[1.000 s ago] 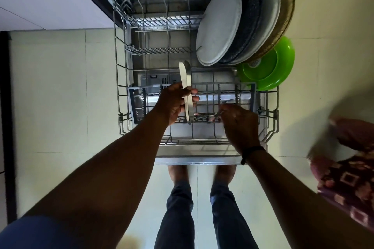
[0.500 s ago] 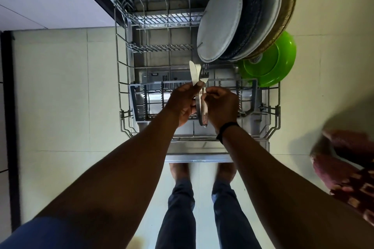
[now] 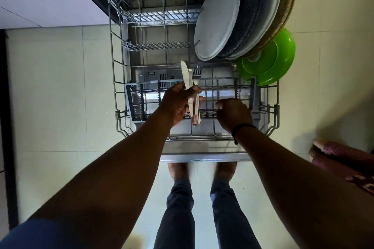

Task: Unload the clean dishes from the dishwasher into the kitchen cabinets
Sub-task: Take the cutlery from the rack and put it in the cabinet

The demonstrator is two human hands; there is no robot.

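While the rack (image 3: 113,79) is pulled out, this is seen:
Left hand (image 3: 177,105): fingers are curled around a knife (image 3: 186,79) and fork (image 3: 196,76), held above the basket (image 3: 129,103).
Right hand (image 3: 232,114): lowered into the basket; finger state cannot be told.
Plates (image 3: 217,20): stood upright at the rack's back.

— What's on the floor off to the right of my right hand?
— A patterned maroon cloth (image 3: 344,159), lying on the pale floor tiles (image 3: 60,87).
— And below my hands?
— My bare feet (image 3: 202,170) and dark trouser legs (image 3: 202,218).
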